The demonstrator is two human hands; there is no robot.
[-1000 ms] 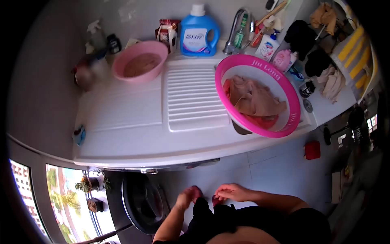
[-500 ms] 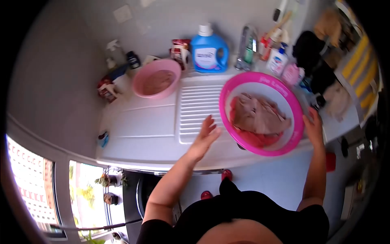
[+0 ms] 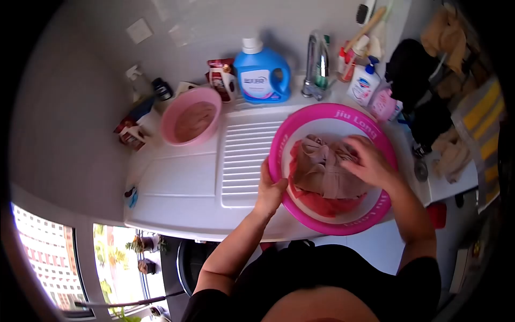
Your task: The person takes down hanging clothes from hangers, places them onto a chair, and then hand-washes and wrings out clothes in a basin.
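Observation:
A large bright pink basin with a white inside stands at the sink side of the counter, its near rim over the counter's front edge. In it lies a greyish-brown garment on top of a red cloth. My left hand grips the basin's left rim, the thumb on top and the fingers outside. Over the right part of the garment is my right hand, thumb and fingers apart, fingertips at the fabric. Whether they touch it I cannot tell.
Left of the ribbed washboard sits a small pink basin with brownish contents. Along the wall stand a blue detergent bottle, a faucet and a pump bottle. Dark and tan garments hang at the right.
My left hand has moved from above the washboard onto the basin's left rim. My right hand has left the right rim and come over the garment. The basin sits lower and further left in view.

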